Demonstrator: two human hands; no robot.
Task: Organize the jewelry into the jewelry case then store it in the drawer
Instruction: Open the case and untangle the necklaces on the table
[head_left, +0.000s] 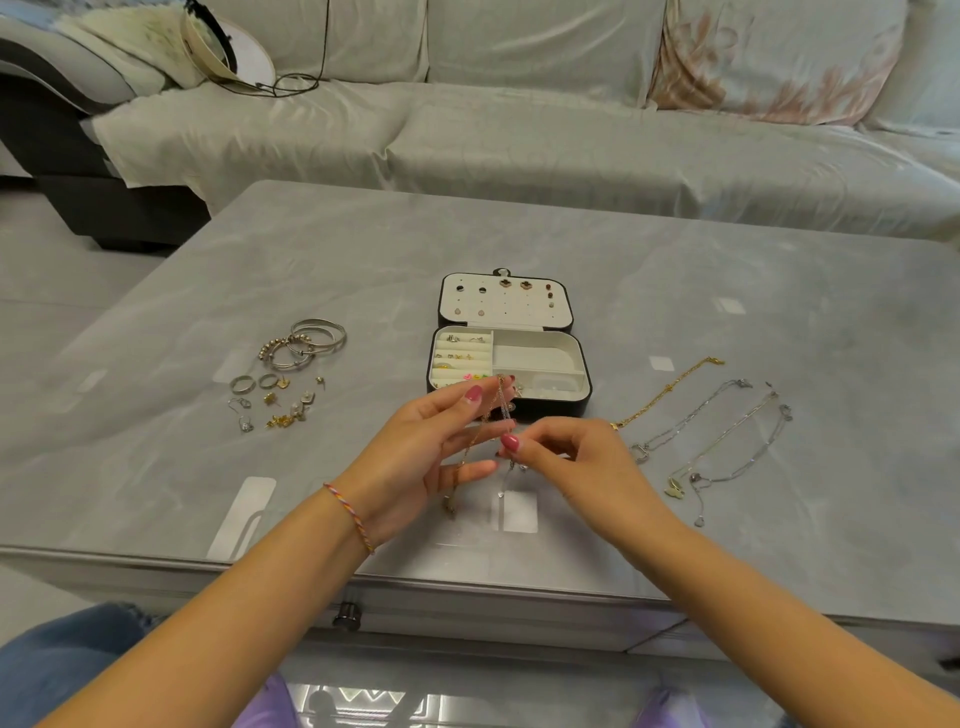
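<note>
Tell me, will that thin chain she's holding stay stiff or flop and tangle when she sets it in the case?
Probably floppy: the chain drapes in loose strands from her left hand and right hand. It looks fine and light, so it may well tangle or slip. The chains on the table lie in limp curves too.
</note>
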